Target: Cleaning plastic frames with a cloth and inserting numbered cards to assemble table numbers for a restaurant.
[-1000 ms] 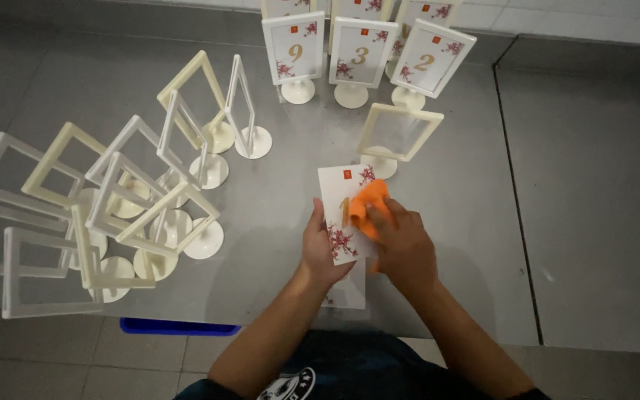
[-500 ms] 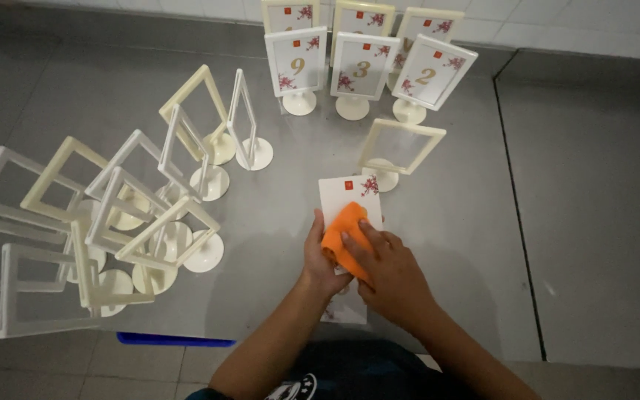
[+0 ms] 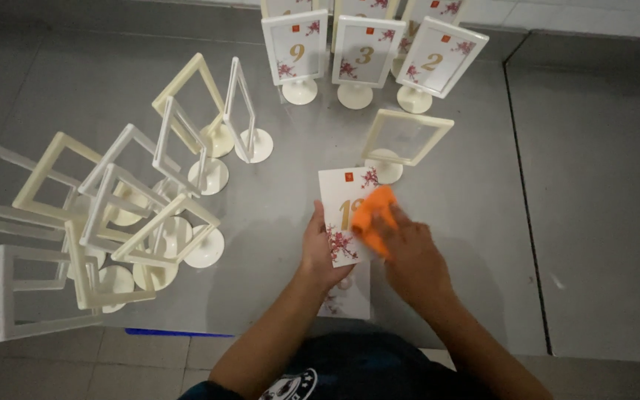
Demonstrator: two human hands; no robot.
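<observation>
- Left hand (image 3: 320,252): grips the left edge of a white card (image 3: 344,211), fingers wrapped under, thumb on top. Card has red blossom prints and a gold numeral, partly covered.
- Card sits just above the grey metal surface (image 3: 468,192), near the front edge, in front of the person's torso.
- Right hand (image 3: 409,255): fingers pressed down on an orange cloth (image 3: 372,211), clenched onto it; the cloth lies on the card's right half.
- Second card (image 3: 346,300) lies flat on the surface beneath the hands, mostly hidden.
- Empty cream frame stand (image 3: 405,137) just behind the held card, tilted back on a round foot.
- Three filled frame stands (image 3: 364,52) in a row farther back, each holding a numbered blossom card; more frames behind them, cut off by the picture edge.
- Cluster of empty white and cream frames (image 3: 135,207) to the left, crowded and overlapping, facing various ways.
- Blue strip (image 3: 179,333) along the front edge of the surface.
</observation>
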